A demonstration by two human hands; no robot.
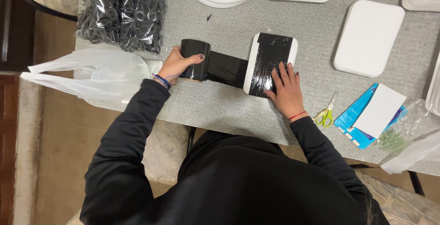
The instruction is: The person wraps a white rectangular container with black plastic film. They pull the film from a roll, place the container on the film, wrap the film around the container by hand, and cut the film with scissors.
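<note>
My left hand point(176, 62) grips a roll of black film point(195, 60) standing on the grey speckled table point(220, 108). A band of the black film point(227, 69) stretches from the roll to a white foam tray point(271, 62), which is wrapped across its middle in the same film. My right hand point(287, 87) lies flat, fingers spread, on the near end of the wrapped tray and presses it down.
A clear bag of black parts point(121, 16) lies at the back left, a white plastic bag point(91, 73) at the left edge. Stacks of white foam trays point(369, 37) line the back and right. Green-handled scissors point(326, 114), blue-and-white cards point(373, 112) and a clear bag point(408, 135) sit right.
</note>
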